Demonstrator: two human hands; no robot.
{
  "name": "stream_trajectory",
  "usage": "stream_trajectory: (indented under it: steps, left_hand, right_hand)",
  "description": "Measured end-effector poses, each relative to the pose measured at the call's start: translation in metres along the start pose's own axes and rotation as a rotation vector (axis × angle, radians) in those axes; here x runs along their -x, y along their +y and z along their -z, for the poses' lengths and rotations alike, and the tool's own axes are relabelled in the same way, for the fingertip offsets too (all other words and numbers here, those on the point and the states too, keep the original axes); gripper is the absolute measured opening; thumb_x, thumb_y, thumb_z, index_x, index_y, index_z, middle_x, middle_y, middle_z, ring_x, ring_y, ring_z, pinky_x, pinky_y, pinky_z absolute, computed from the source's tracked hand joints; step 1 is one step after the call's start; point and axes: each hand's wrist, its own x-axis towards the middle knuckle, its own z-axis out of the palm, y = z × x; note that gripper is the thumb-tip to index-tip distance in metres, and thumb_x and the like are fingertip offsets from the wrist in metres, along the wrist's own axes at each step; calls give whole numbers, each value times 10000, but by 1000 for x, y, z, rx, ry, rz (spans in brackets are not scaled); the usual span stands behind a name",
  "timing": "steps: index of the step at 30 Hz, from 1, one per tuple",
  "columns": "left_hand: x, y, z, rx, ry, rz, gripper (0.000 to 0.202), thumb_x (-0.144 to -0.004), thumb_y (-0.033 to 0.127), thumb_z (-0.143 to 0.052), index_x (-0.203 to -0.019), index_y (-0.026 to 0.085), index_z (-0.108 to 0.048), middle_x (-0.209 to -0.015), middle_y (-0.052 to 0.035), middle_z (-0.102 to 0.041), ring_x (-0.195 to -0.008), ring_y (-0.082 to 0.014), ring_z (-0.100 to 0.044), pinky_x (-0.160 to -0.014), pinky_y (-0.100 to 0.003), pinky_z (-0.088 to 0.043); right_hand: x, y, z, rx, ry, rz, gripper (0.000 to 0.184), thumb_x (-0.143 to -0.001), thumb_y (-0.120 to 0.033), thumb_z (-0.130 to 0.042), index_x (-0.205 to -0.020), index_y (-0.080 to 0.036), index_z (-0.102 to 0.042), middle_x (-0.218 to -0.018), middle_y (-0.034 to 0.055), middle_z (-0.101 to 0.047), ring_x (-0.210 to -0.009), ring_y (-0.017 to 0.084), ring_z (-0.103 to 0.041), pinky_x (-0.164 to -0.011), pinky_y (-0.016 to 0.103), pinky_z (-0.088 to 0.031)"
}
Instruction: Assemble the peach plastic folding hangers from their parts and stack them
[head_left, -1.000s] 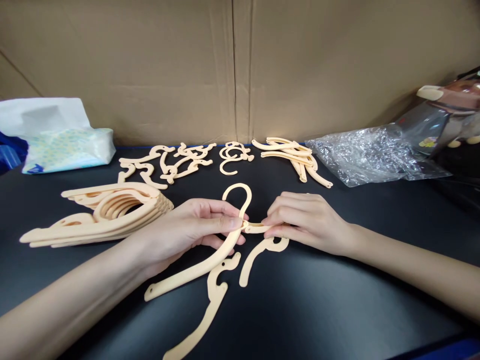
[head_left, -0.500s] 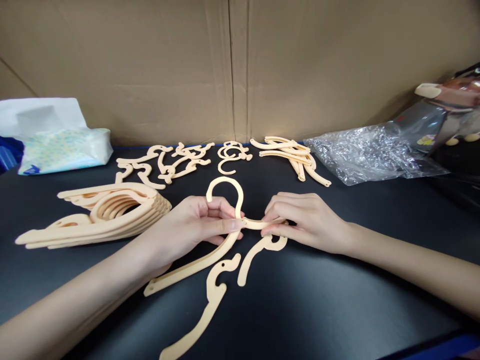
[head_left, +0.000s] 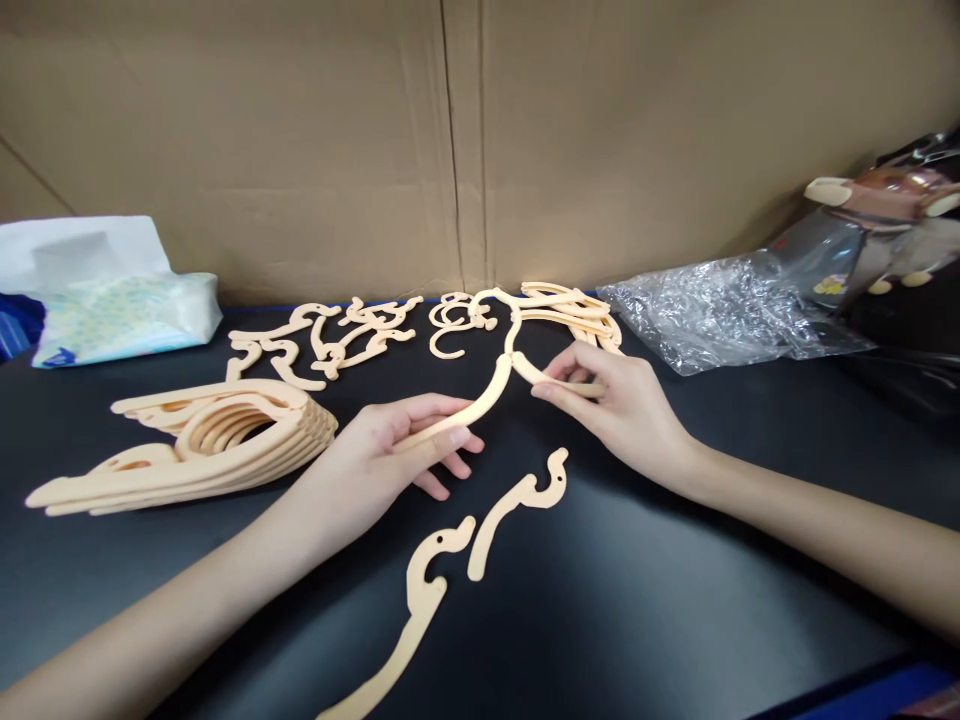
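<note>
Between both hands is a cream plastic hanger (head_left: 489, 390), its hook pointing away from me and its two arms spreading from the joint below the hook. My left hand (head_left: 405, 445) grips the left arm between thumb and fingers. The right arm is pinched in my right hand (head_left: 600, 390), which hides part of it. Below them on the black table lie two loose curved pieces with hooked, holed ends: a shorter piece (head_left: 517, 505) and a longer piece (head_left: 420, 610) that runs out at the bottom edge.
Stacked cream hanger parts (head_left: 202, 440) lie left of my left hand. Farther back are loose notched arms (head_left: 360, 330), hooks (head_left: 450, 335) and long curved bars (head_left: 574, 305). A tissue pack (head_left: 127, 310), clear plastic wrap (head_left: 712, 310) and a cardboard wall (head_left: 300, 140) border the table.
The hanger has moved up and away, its hook now over the back parts. My left hand has shifted from the joint to the left arm; my right hand has moved slightly up and right.
</note>
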Motion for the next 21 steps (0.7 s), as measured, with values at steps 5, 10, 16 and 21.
stream_trajectory:
  steps: [5,10,16,21]
  left_hand:
    - [0,0,5,-335,116,-162,296,-912,450,-545,-984,182,-648,-685,36,-611,-540,-93,-510,-468,-173,-417]
    - [2,-5,1,-541,102,-345,221,-960,403,-496,-1018,237,-629,-749,65,-636,-655,-95,-567,-601,-179,-407]
    - [7,-6,-10,-535,16,-400,179,-983,361,-471,-1003,236,-598,-806,75,-646,-686,-87,-588,-623,-173,-408]
    - [8,-9,-15,-558,-20,-470,183,-989,322,-457,-965,205,-596,-840,42,-648,-714,-97,-600,-640,-188,-419]
  right_hand:
    - [-2,5,-1,40,90,-41,102,-873,-313,-672,-892,-223,-627,-809,-33,-646,-669,124,-579,-660,266,-461]
    - [0,5,-1,164,142,202,318,-859,-202,-646,-1155,-202,-529,-1140,77,-610,-963,208,-599,-813,351,-501]
    - [5,-8,0,390,55,748,291,-927,-275,-592,-1187,-154,-547,-1161,109,-658,-1066,230,-594,-967,434,-444]
    - [5,-11,-3,344,-125,829,234,-1012,-254,-456,-1171,-150,-592,-985,38,-723,-945,151,-643,-1022,373,-436]
